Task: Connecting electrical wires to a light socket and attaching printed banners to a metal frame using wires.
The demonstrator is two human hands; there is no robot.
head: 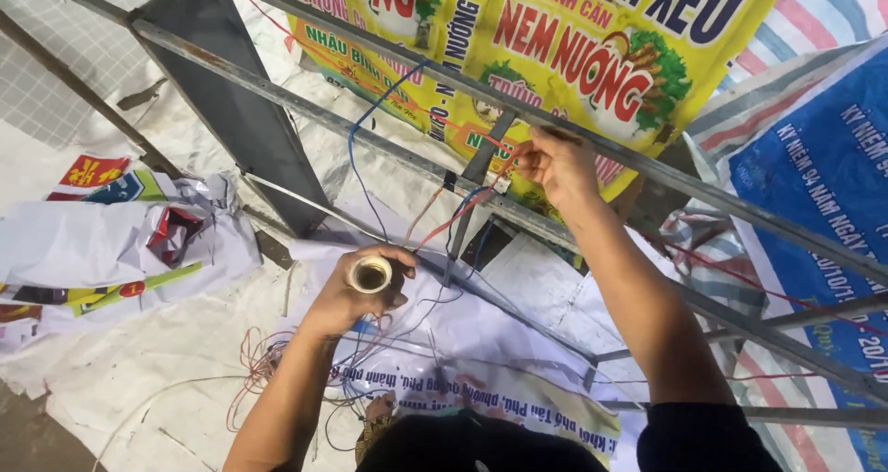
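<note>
Head view, looking down over a metal frame (305, 111) of grey angle bars laid across printed banners.

Left hand (356, 292), near centre, curled around a small roll of clear tape (371, 273), thumb and fingers closed on its rim, open core facing up toward the camera. Bare forearm running down to 7 o'clock.

Right hand (555, 162), up at 1 o'clock from the roll, fingertips pinched together on thin red and orange wires (453, 220) right against the long diagonal bar (703, 190) (what exactly sits between the fingertips too small to tell). Dark sleeve at the elbow, low right.

Wires trailing from that pinch down toward 7 o'clock, passing just above the roll, long axis roughly along the line between the two hands; a blue wire (356, 153) looping beside them. Roll therefore at 7 o'clock from the pinching fingers, apart from them, with the left hand the nearer one.

Looser tangle of wires (268, 361) at 8 o'clock below the left wrist. Crumpled banner scraps (111, 241) at 9 o'clock; yellow printed banner (573, 56) at 12 o'clock; blue one (823, 176) at 3 o'clock.
</note>
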